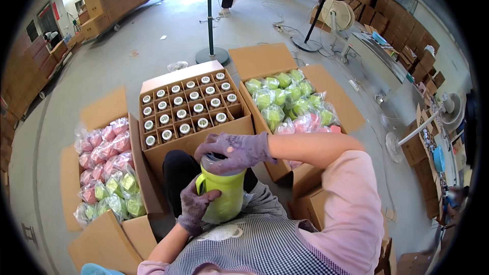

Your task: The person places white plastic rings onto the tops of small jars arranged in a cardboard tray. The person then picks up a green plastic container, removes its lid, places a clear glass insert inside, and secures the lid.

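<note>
A lime-green tumbler with a side handle point(226, 198) stands upright in front of my lap, its body partly in clear plastic. My left hand point(196, 206), in a purple-grey work glove, wraps round its lower side by the handle. My right hand point(232, 151), gloved alike, is closed over the tumbler's top from above. A dark part shows under its fingers; whether that is a lid or the opening I cannot tell. Just beyond, a divided carton point(170, 155) holds rows of white-capped bottles point(184, 129), with an unfilled cell near its right corner.
On the left, an open carton point(147, 168) holds bagged pink and green tumblers point(107, 147). Another open carton point(265, 158) on the right holds bagged green and pink ones point(293, 94). Beyond stand floor fans point(211, 53), a worktable point(374, 58) and stacked boxes point(114, 0). Cables lie on the floor.
</note>
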`<state>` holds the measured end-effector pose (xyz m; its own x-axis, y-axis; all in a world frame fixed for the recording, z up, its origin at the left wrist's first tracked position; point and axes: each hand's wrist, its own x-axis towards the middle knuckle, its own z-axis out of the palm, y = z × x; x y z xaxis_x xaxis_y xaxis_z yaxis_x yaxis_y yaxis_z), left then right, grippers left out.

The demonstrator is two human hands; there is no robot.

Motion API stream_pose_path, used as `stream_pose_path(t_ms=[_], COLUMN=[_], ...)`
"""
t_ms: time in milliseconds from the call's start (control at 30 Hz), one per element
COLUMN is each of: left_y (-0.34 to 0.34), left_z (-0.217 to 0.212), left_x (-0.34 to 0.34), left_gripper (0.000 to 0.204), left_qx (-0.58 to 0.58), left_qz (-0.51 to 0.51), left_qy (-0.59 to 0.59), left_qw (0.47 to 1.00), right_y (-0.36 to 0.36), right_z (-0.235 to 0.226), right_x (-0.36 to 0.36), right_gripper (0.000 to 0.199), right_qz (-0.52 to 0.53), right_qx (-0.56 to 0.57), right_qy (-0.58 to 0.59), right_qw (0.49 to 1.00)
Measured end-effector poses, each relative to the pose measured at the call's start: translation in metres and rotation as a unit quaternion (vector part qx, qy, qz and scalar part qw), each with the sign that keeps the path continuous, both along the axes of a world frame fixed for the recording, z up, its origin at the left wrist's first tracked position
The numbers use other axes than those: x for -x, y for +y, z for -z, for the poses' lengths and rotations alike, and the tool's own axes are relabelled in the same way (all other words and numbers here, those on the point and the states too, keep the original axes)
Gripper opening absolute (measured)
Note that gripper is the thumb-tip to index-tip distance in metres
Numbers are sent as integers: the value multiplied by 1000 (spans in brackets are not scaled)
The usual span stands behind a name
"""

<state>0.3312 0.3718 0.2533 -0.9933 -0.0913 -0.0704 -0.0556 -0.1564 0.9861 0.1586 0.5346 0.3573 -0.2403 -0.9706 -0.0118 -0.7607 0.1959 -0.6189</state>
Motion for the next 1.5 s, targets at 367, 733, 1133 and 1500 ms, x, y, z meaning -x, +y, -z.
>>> stream_pose_path(t_ms=[367, 733, 1133, 1500], left_y=[-9, -39, -34, -91], left_z=[-5, 19, 21, -6], left_x=[4, 5, -13, -4], left_gripper=[65, 107, 97, 84], left_qx=[175, -109, -137, 316], left_qz=[-23, 100, 37, 174], left_qy=[-10, 7, 4, 79], left_qw=[984, 989, 990, 929], right_y=[-11, -4, -11, 7], right_z=[5, -59, -54, -32], right_x=[6, 1, -19, 7], right_gripper=[35, 39, 43, 30], right_qz=[-28, -246, -104, 0], right_qx=[-35, 30, -58, 18], right_qy=[89, 190, 80, -82], right_qw=[995, 950, 990, 996])
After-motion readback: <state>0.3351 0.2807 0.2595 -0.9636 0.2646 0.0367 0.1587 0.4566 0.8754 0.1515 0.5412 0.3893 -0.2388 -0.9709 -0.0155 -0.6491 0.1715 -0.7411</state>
